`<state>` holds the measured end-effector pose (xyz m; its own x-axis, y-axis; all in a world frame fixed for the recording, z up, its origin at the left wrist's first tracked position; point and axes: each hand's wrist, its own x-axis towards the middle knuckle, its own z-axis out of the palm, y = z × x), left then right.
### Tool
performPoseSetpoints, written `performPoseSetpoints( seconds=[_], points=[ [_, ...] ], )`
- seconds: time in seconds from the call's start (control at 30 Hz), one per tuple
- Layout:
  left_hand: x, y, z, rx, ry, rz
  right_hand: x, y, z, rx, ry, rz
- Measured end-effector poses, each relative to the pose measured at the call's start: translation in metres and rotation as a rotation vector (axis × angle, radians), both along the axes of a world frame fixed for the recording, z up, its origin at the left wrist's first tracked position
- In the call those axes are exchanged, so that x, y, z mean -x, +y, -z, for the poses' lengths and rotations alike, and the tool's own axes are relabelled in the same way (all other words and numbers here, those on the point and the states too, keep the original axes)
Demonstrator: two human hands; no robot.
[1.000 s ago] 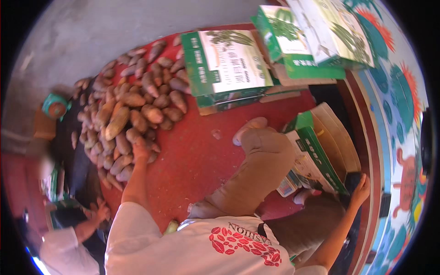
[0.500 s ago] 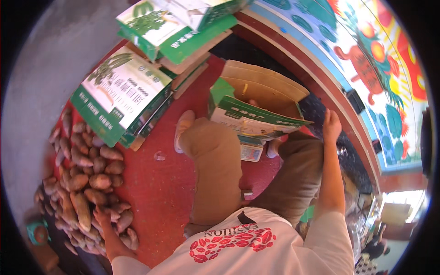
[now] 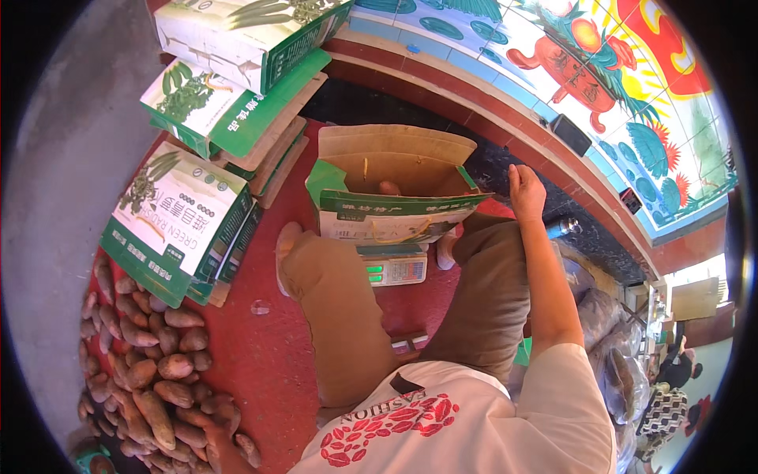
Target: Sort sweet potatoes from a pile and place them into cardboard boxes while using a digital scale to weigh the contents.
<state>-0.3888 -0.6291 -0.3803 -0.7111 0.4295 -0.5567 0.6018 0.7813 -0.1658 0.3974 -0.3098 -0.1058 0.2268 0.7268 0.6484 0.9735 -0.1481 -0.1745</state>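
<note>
At the lower left, my left hand (image 3: 221, 449) reaches into a heap of reddish-brown sweet potatoes (image 3: 174, 366) and touches them. Its fingers are largely lost among them, so their grip does not show. My right hand (image 3: 527, 193) is raised with bent fingers drawn together, just right of an open carton's corner; nothing shows in it. That green and white carton (image 3: 387, 229) stands in front of my knees with its flaps up. One sweet potato (image 3: 389, 188) shows inside. Under the carton is a scale (image 3: 404, 269) with a lit green display.
Flattened cartons (image 3: 178, 213) lie stacked at the left, beyond the heap. More cartons, one of them boxed up (image 3: 253, 39), are piled further back. A tiled ledge (image 3: 442, 95) runs behind the open carton. Plastic bags (image 3: 624, 379) lie to my right.
The view has swung, so the carton and stacks appear further left. My left hand sits lower in the picture, at the heap's near right side. The scale's lit display has come into sight.
</note>
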Motion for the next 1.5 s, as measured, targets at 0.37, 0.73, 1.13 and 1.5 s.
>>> performPoseSetpoints(
  seconds=[0.37, 0.73, 1.13, 1.5],
  points=[
    [-0.095, 0.021, 0.058, 0.071, -0.488, -0.046, 0.010, 0.004, -0.001, -0.156, 0.028, -0.094],
    [-0.139, 0.093, -0.005, -0.130, -0.412, 0.096, 0.043, 0.000, -0.011, -0.419, 0.146, -0.179],
    [-0.137, 0.119, -0.040, -0.290, -0.308, 0.182, -0.071, -0.097, 0.005, -0.253, 0.288, 0.068],
    [-0.162, 0.147, -0.057, -0.283, -0.265, 0.222, -0.113, -0.152, 0.081, 0.058, 0.221, 0.241]
  ],
)
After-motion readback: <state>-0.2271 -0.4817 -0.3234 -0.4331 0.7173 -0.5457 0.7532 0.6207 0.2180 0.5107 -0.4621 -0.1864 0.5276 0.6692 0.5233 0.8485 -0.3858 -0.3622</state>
